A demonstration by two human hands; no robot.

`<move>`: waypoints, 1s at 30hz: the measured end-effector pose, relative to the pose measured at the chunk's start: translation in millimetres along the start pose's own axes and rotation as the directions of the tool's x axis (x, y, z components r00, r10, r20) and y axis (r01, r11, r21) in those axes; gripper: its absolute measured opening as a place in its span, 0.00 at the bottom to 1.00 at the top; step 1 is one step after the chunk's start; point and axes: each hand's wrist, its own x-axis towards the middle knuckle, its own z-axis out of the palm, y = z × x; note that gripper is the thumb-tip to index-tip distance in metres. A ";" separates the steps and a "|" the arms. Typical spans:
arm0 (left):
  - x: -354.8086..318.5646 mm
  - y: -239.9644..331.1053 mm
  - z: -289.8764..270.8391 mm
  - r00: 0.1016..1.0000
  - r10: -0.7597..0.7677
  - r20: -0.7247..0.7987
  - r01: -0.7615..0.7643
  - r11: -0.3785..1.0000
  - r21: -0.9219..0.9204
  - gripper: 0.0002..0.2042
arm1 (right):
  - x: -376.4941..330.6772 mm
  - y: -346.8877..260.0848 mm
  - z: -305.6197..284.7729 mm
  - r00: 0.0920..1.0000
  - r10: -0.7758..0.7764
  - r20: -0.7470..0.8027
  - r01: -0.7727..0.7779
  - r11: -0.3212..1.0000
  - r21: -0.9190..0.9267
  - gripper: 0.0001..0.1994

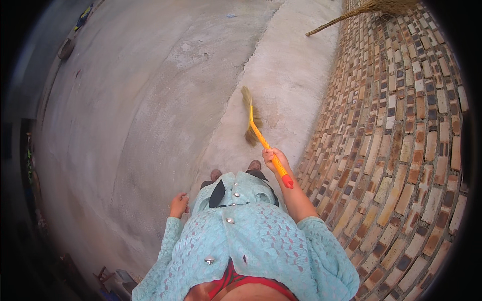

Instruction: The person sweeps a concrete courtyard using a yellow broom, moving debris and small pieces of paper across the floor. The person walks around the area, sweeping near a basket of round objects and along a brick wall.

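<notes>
My right hand (276,157) is wrapped round the yellow-orange handle of a short hand broom (257,131), close to the handle's red end. The broom slants away from me, with its straw-coloured bristles low over the concrete floor (201,95) ahead of my feet; whether they touch it I cannot tell. Beside my left hip hangs my left hand (178,205), holding nothing, its fingers loosely bent and a little apart. A pale blue jacket covers my arms and body, and the tips of my shoes (254,165) show below its hem.
A brick surface (386,150) runs along my right side. At the far right a large twig broom (386,7) lies with its stick pointing left. Toward the far left edge is a round dark object (66,49); a small wooden stool-like thing (104,276) stands at the lower left.
</notes>
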 end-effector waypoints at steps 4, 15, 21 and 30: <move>-1.3 7.5 2.9 1.000 -0.001 0.008 0.001 1.000 0.016 0.17 | -27.3 1.7 29.8 0.996 -0.033 0.082 0.037 0.999 -0.040 0.08; 18.9 -33.9 -0.2 0.988 -0.150 -0.042 0.146 0.986 -0.084 0.16 | -156.5 2.5 21.4 0.866 -0.347 -0.359 0.225 0.913 -0.341 0.12; 5.6 -7.9 8.5 0.991 -0.130 -0.012 0.131 0.991 0.011 0.15 | -96.5 -40.4 -33.6 0.848 -0.207 -0.488 0.181 0.978 -0.100 0.05; 14.2 11.5 21.9 0.996 -0.078 -0.050 0.080 0.996 0.035 0.16 | -117.5 -33.0 18.0 0.992 -0.124 -0.013 0.120 0.977 -0.175 0.17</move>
